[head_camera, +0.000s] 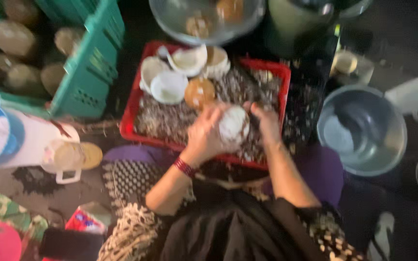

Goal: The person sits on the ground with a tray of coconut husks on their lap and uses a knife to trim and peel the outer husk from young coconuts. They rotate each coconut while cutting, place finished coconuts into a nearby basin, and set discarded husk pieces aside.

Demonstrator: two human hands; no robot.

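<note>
The left hand (204,137) wraps around a peeled white coconut (233,126) and holds it over the red tray (130,108) full of brown shavings. The right hand (267,124) is closed beside the coconut, but the blur hides what it grips. It is best to hold the round coconut tight and turn it slowly, so bits fall into the tray.

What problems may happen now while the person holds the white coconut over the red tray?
1. The left hand carries the white coconut while the right hand works close against it; a slip might hurt a finger. The picture is too blurred to show any tool.
2. The coconut sits near the front rim of the red tray, so scraps may fall on the person's lap.
3. The metal bowl stands beside the right elbow and may get bumped.
</note>
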